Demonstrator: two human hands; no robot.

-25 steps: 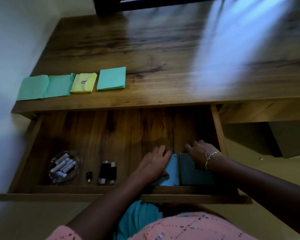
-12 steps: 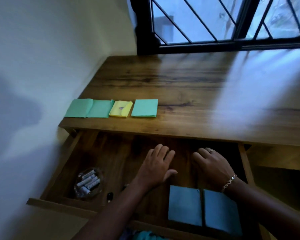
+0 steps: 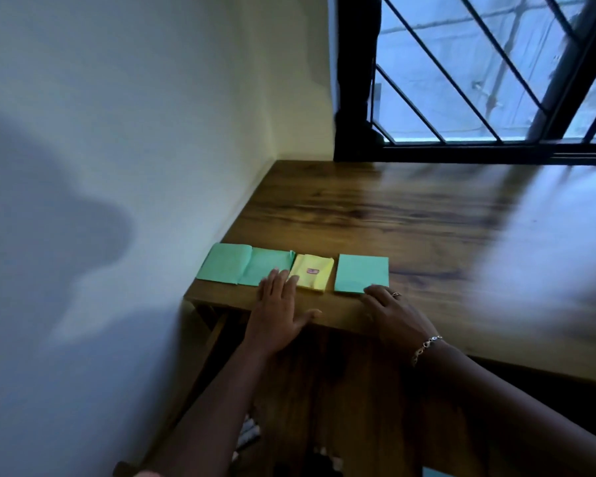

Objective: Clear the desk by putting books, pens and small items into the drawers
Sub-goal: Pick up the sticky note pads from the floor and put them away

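The left hand [image 3: 278, 306] is lying flat and open across the wide green paper booklet [image 3: 243, 268] and small yellow booklet [image 3: 315, 275]; the right hand [image 3: 391, 313], open too, is touching the square green pad [image 3: 360, 273]. Probably smartest sliding each off the wooden bench [image 3: 410, 228] edge into the open wooden drawer [image 3: 341, 390] below.

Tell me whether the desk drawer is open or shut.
Open. The drawer is pulled out below the desk edge, its wooden floor exposed beneath both forearms, with its left side rail visible.
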